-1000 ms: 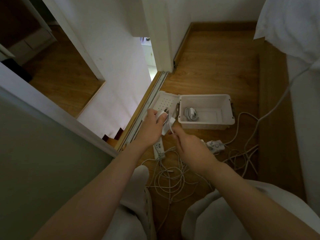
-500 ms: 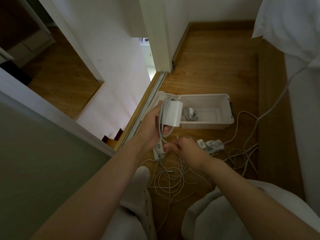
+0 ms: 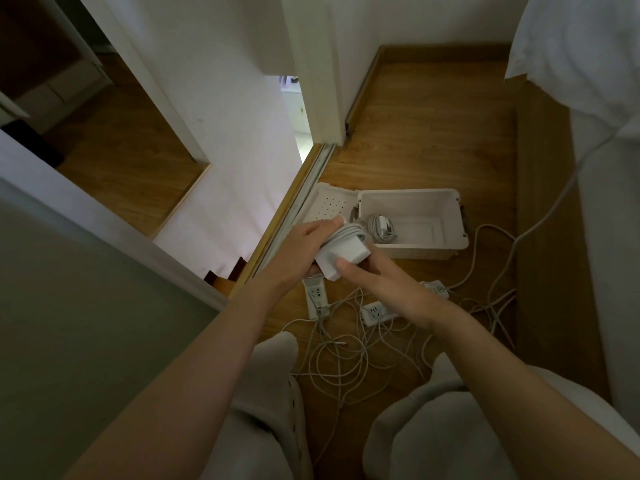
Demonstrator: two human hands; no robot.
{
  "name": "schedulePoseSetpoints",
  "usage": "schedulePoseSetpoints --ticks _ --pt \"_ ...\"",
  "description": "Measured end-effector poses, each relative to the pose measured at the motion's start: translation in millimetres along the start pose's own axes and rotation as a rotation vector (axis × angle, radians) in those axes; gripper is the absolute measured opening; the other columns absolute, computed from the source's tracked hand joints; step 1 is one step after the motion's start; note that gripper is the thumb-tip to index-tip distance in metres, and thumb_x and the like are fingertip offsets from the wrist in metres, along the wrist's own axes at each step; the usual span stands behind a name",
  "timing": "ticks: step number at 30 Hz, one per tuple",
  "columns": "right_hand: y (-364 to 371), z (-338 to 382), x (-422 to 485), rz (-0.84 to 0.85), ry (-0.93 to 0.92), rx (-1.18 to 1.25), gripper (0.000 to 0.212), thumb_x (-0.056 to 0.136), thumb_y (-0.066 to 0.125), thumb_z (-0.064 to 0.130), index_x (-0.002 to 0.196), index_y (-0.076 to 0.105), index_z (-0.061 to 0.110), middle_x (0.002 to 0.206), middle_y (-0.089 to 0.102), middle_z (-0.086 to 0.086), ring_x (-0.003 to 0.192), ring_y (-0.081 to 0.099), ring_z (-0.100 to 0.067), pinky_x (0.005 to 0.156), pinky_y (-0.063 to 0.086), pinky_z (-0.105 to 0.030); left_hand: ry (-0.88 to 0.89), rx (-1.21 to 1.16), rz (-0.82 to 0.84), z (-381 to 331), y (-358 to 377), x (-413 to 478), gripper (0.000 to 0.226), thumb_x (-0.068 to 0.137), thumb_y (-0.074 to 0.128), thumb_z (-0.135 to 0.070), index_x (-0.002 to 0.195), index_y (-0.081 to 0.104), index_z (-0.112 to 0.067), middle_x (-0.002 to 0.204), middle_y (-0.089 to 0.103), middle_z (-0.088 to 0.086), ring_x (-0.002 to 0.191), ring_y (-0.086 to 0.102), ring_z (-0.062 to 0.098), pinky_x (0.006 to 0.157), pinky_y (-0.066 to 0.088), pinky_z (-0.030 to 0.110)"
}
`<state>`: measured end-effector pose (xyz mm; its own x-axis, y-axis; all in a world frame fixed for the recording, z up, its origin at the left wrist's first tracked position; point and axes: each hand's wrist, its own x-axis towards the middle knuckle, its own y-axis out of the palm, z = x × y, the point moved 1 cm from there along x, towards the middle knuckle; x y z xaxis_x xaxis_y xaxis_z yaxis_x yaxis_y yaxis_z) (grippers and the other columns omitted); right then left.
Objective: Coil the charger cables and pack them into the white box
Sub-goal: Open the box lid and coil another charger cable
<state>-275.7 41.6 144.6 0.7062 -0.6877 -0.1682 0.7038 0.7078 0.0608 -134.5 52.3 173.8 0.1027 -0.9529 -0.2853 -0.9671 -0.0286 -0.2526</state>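
Observation:
A white charger brick point(image 3: 341, 252) with its cable wound round it sits between both hands, just in front of the white box point(image 3: 420, 251). My left hand point(image 3: 298, 251) grips its left side, fingers curled over the wound cable. My right hand point(image 3: 384, 289) holds its near corner, thumb on top. The box stands open on the wooden floor, its perforated lid point(image 3: 329, 206) folded out to the left. One coiled charger point(image 3: 381, 226) lies inside at the box's left end. Loose white cables point(image 3: 346, 358) lie tangled on the floor below my hands.
Two white power strips point(image 3: 317, 299) point(image 3: 375, 313) and a small adapter point(image 3: 436, 288) lie among the cables. A sliding door track point(image 3: 294, 216) runs along the left. A bed frame point(image 3: 543, 237) with white bedding borders the right. My knees fill the bottom.
The brick has tilted from upright to lying flat and lower. My right hand has come up from the floor cables and taken hold of the brick's near corner.

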Motion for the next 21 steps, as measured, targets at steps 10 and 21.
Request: schedulePoseSetpoints --ticks 10,21 --pt "-6.9 4.3 0.6 -0.223 -0.074 -0.017 0.019 0.095 0.049 0.013 0.114 0.048 0.011 0.083 0.058 0.010 0.063 0.057 0.016 0.057 0.042 -0.002 0.238 0.324 -0.019 0.7 2.6 -7.7 0.030 0.102 0.026 -0.030 0.125 0.046 -0.029 0.097 0.059 -0.003 0.088 0.063 0.015 0.071 0.057 0.030" --pt "-4.6 3.4 -0.5 -0.197 -0.141 -0.089 0.019 0.093 0.052 0.016 0.112 0.051 0.017 0.089 0.061 0.012 0.075 0.059 0.012 0.064 0.043 -0.004 0.422 0.648 -0.041 -3.7 -17.0 -2.3 0.034 0.101 0.033 -0.032 0.128 0.053 -0.025 0.103 0.052 0.004 0.095 0.050 0.013 0.080 0.047 0.028"
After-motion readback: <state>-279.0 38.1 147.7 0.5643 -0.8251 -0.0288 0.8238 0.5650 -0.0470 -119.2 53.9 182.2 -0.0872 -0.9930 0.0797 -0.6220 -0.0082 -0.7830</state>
